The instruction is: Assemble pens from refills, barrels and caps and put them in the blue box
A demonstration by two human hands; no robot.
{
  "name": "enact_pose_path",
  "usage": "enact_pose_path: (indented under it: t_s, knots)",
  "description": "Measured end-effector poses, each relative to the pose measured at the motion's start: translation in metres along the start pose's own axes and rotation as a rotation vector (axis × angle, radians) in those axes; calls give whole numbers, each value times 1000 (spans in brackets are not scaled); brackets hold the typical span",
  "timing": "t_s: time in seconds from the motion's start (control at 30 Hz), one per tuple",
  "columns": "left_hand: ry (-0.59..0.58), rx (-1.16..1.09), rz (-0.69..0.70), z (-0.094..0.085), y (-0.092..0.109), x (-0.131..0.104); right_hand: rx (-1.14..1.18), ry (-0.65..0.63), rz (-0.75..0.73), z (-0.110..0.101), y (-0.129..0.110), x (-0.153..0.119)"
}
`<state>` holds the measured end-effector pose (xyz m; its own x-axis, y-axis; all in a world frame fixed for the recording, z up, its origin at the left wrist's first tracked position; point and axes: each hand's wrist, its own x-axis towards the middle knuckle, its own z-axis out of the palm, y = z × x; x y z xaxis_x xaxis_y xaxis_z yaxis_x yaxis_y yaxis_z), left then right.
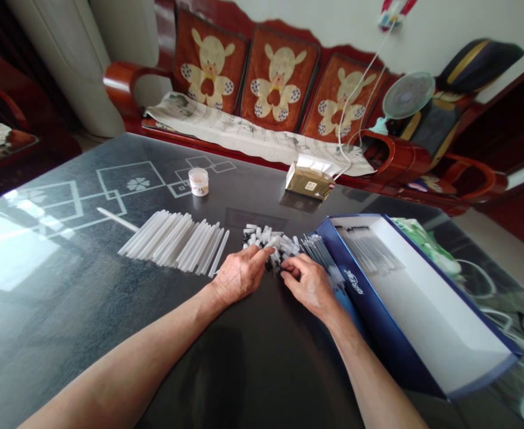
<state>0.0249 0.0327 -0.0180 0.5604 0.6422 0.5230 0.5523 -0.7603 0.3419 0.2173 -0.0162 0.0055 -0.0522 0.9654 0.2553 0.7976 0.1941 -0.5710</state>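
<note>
My left hand (243, 273) is at the near left edge of a pile of small white and black caps (282, 243), its fingers closed and pointing into the pile. What it grips, if anything, is too small to name. At the pile's near right side, my right hand (309, 283) has its thumb and fingers curled towards each other around something I cannot make out. Left of the hands lies a row of translucent white tubes (168, 238). Thin clear sticks with dark tips (322, 256) lie between the pile and a blue box (427, 310).
More thin sticks (369, 247) lie inside the box. Farther back stand a small white jar (198, 182) and a tissue pack (310, 179). A green and white package (427, 241) and white cables (507, 325) are at the right of the dark table (87, 286).
</note>
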Motion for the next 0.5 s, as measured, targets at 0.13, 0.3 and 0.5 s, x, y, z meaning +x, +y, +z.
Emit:
enact_pose_path:
  t_s: [0.13, 0.3, 0.5]
  knots:
    - [-20, -5, -6, -1, 1, 0, -34, -10, -26, 7, 1, -5]
    - [-22, -28, 7, 1, 0, -1, -84, 22, -50, 11, 3, -4]
    - [-9, -58, 29, 3, -1, -2, -148, 54, -39, 12, 1, -4]
